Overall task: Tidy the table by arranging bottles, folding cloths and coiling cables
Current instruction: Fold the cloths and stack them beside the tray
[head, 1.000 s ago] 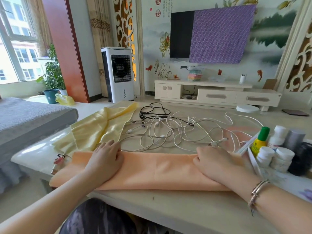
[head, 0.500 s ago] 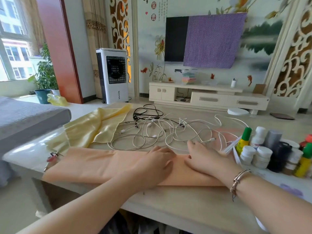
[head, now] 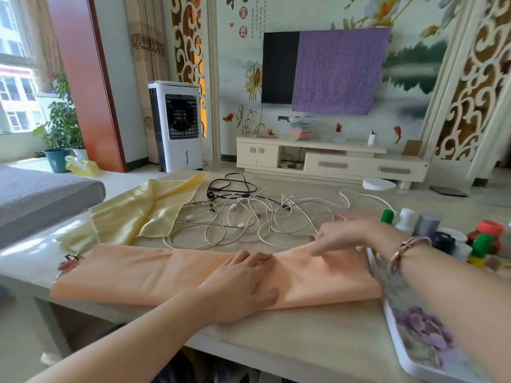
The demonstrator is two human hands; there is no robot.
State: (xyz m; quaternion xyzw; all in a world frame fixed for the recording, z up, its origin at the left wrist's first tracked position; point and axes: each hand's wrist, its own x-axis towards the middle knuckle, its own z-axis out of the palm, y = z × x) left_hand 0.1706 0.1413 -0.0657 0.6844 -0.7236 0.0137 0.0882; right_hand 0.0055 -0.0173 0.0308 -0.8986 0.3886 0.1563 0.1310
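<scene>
On counter's near edge, left hand point(head: 243, 283) is pressing flat, fingers straight, pinning orange cloth point(head: 154, 272) mid-fold w/ right hand point(head: 351, 239), fingers relaxed, smoothing.

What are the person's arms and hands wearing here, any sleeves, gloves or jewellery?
Both forearms are bare, with no sleeves in view and no gloves. The left hand shows no jewellery. The right hand has a thin beaded bracelet round the wrist, metallic and pinkish.
</scene>
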